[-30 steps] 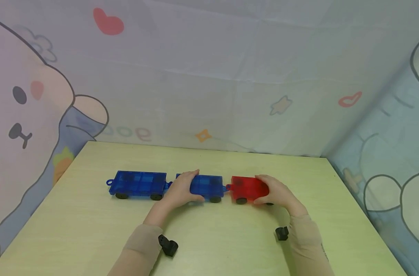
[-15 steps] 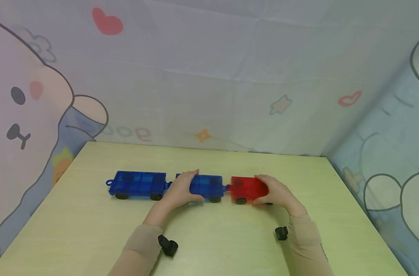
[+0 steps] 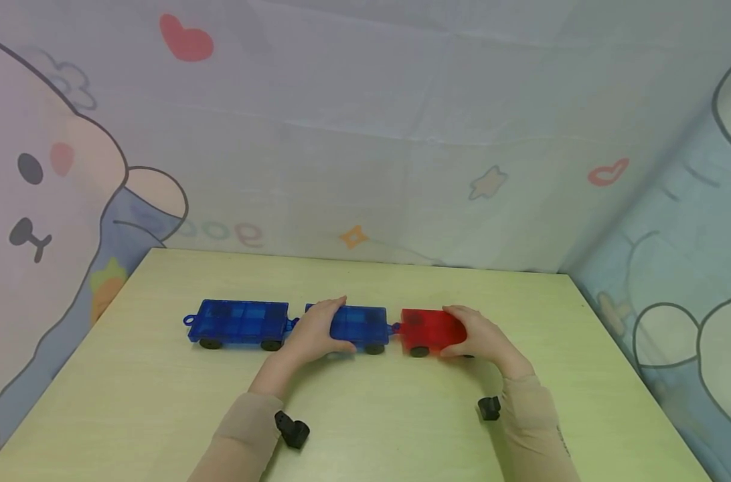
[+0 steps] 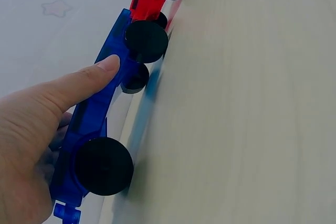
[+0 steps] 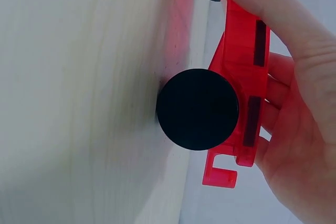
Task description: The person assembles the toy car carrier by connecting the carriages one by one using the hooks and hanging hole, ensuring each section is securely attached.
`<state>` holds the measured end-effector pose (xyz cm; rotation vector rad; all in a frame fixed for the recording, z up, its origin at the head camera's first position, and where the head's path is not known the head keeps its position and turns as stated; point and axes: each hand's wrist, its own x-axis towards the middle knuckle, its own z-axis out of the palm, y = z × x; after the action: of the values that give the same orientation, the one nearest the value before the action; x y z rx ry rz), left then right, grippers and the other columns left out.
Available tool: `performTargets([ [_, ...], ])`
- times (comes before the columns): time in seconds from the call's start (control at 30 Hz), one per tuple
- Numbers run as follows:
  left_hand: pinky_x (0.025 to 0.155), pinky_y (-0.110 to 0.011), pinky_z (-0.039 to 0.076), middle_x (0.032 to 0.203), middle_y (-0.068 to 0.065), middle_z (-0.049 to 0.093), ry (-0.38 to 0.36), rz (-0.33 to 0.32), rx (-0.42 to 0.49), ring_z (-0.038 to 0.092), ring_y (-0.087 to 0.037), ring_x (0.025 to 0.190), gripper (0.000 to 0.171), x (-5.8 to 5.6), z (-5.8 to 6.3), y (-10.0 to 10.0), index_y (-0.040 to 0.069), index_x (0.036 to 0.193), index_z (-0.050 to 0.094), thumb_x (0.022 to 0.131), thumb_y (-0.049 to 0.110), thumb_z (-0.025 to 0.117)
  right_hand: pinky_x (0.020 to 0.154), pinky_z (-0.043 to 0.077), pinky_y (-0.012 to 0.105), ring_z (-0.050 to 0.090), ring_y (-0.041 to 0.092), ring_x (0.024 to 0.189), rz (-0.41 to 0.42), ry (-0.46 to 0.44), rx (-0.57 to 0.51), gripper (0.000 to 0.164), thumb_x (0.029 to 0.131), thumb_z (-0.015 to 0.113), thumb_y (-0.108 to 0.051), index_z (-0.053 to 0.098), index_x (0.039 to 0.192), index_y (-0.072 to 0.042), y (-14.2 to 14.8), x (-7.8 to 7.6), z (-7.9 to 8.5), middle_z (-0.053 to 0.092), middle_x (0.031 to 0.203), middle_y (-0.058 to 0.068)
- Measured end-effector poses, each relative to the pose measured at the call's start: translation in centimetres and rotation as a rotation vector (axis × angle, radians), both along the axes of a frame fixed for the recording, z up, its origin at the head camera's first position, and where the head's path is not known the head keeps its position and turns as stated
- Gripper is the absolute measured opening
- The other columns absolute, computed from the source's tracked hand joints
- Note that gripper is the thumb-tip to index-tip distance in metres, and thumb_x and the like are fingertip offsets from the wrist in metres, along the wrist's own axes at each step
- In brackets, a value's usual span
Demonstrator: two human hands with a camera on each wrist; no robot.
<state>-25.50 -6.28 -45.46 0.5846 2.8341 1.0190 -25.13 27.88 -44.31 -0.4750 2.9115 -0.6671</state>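
Three translucent toy train cars stand in a row on the table. My left hand (image 3: 314,333) grips the middle blue car (image 3: 361,325), thumb along its near side and fingers over the far side. The red car (image 3: 424,326) at the right end is held by my right hand (image 3: 484,337) between thumb and fingers. In the right wrist view, a hook (image 5: 220,177) sticks out from the end of this red car. A second blue car (image 3: 244,321) with a ring at its left end stands at the row's left. Small couplings join the cars; my left hand partly covers one.
The pale wooden table (image 3: 389,415) stretches in front of the train and to both sides. Behind it hangs a printed cloth backdrop (image 3: 365,134). Black wrist cameras (image 3: 292,430) sit by both sleeves, just above the table.
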Motion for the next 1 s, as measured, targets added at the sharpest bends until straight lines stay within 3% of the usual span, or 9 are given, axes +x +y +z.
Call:
performTargets([
  [0.37, 0.112, -0.059, 0.033, 0.154, -0.016, 0.040, 0.004, -0.005, -0.012, 0.033, -0.039, 0.144, 0.096, 0.0, 0.2, -0.3, 0.008, 0.153, 0.034, 0.075, 0.035, 0.085, 0.103, 0.045, 0.057, 0.046, 0.042, 0.128, 0.015, 0.015, -0.010, 0.086, 0.076, 0.084, -0.032, 0.043, 0.143, 0.004, -0.1, -0.3, -0.5, 0.047, 0.145, 0.024],
  [0.47, 0.117, -0.059, 0.026, 0.154, -0.016, 0.039, 0.040, -0.020, -0.027, 0.030, -0.038, 0.146, 0.094, 0.0, 0.2, -0.3, 0.008, 0.151, 0.037, 0.075, 0.035, 0.085, 0.104, 0.043, 0.058, 0.047, 0.042, 0.128, 0.022, 0.026, -0.017, 0.086, 0.075, 0.084, -0.031, 0.044, 0.143, 0.004, -0.2, -0.3, -0.6, 0.048, 0.144, 0.024],
  [0.67, 0.121, -0.057, 0.015, 0.155, -0.012, 0.039, 0.125, -0.060, -0.095, 0.027, -0.033, 0.148, 0.090, 0.2, 0.6, -0.5, 0.009, 0.150, 0.040, 0.075, 0.035, 0.084, 0.112, 0.026, 0.066, 0.043, 0.044, 0.133, 0.057, 0.070, -0.014, 0.087, 0.073, 0.086, -0.030, 0.044, 0.142, 0.004, -0.5, -0.3, -0.3, 0.046, 0.145, 0.026],
  [0.83, 0.117, -0.061, 0.022, 0.152, -0.012, 0.044, 0.170, -0.085, -0.108, 0.031, -0.034, 0.146, 0.084, 0.6, 1.7, -1.0, 0.009, 0.147, 0.045, 0.076, 0.036, 0.082, 0.112, 0.032, 0.062, 0.043, 0.044, 0.133, 0.037, 0.140, -0.063, 0.076, 0.079, 0.081, -0.029, 0.048, 0.140, 0.002, -1.0, 0.2, 0.8, 0.049, 0.143, 0.023],
  [1.0, 0.110, -0.061, 0.036, 0.141, -0.010, 0.057, 0.317, -0.100, -0.128, 0.044, -0.034, 0.137, 0.067, 1.1, 2.7, -1.8, 0.013, 0.137, 0.057, 0.078, 0.037, 0.080, 0.108, 0.039, 0.058, 0.048, 0.041, 0.129, -0.015, 0.246, -0.089, 0.055, 0.088, 0.073, -0.022, 0.055, 0.135, -0.001, -1.6, 0.9, 2.2, 0.056, 0.136, 0.020],
])
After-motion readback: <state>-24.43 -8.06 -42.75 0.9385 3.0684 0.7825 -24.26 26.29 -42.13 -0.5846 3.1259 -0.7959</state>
